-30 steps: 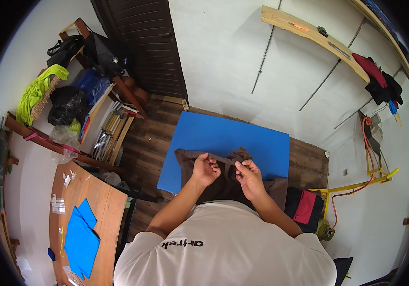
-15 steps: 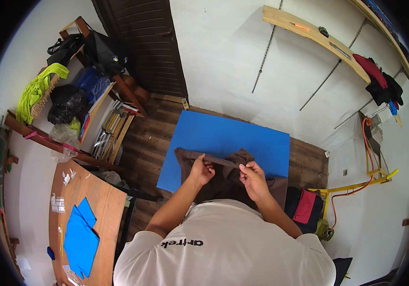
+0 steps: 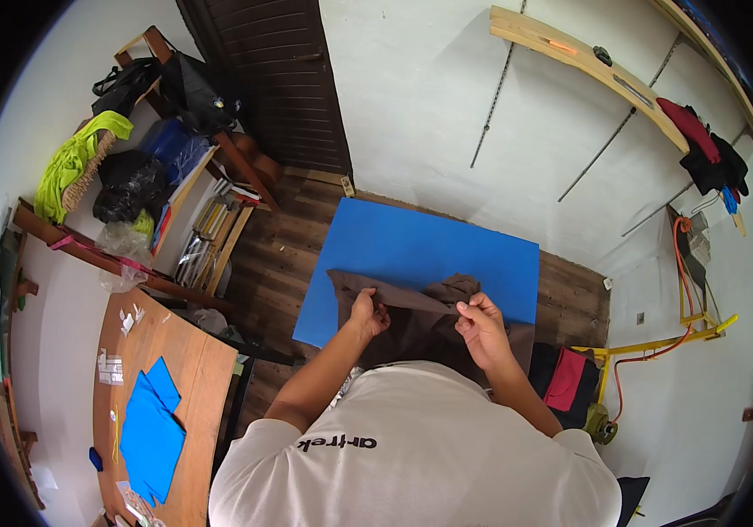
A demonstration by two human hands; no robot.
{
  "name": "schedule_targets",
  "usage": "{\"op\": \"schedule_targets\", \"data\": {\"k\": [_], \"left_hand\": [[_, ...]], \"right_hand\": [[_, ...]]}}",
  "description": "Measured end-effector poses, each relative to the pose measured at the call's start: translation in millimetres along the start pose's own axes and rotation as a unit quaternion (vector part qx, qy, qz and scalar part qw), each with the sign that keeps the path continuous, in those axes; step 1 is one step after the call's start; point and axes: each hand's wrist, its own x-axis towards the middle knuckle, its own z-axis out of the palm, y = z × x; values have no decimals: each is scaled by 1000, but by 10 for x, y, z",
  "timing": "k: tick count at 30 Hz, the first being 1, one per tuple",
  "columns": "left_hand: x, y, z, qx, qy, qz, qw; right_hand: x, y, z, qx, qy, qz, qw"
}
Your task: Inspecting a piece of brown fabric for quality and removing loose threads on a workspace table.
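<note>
A dark brown piece of cloth (image 3: pixel 412 327) lies over the near part of a blue table (image 3: pixel 429 233) and hangs toward my body. My left hand (image 3: pixel 369 314) grips its upper edge, thumb on top and fingers curled underneath. My right hand (image 3: pixel 482 322) pinches the same edge between thumb and forefinger, farther right. Between the two hands the edge is pulled into a fairly straight strip. Behind it, near my right hand, the cloth bunches into a crumpled heap. The lower part of the cloth is hidden by my shirt front.
To the left, a wooden table (image 3: pixel 196 386) bears folded bright blue fabric (image 3: pixel 150 435). Shelves with bags and a lime-green cloth (image 3: pixel 78 162) stand at the far left. A dark door (image 3: pixel 271 88) is at the back. At right are a yellow metal frame (image 3: pixel 658 344) and a red cloth (image 3: pixel 564 379).
My right hand has moved slightly right and the cloth edge between my hands is drawn out longer and flatter. The whole view has shifted a little.
</note>
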Motion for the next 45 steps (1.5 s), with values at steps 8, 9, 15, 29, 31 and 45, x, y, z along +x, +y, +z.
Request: {"op": "schedule_targets", "data": {"k": [8, 9, 15, 29, 31, 45], "left_hand": [[164, 424, 12, -53, -6, 26, 998], [148, 469, 27, -66, -8, 37, 997], [14, 700, 73, -119, -45, 89, 988], [-226, 1142, -130, -197, -71, 176, 962], [-251, 1183, -164, -210, -50, 189, 958], [-800, 1268, -290, -177, -45, 275, 944]], "right_hand": [[-38, -242, 70, 18, 4, -27, 999], [-46, -269, 76, 19, 3, -28, 999], [-93, -395, 79, 30, 7, -45, 999], [50, -738, -122, 60, 52, -82, 993], [72, -753, -148, 73, 65, -91, 991], [281, -967, -447, 123, 162, -72, 976]]}}
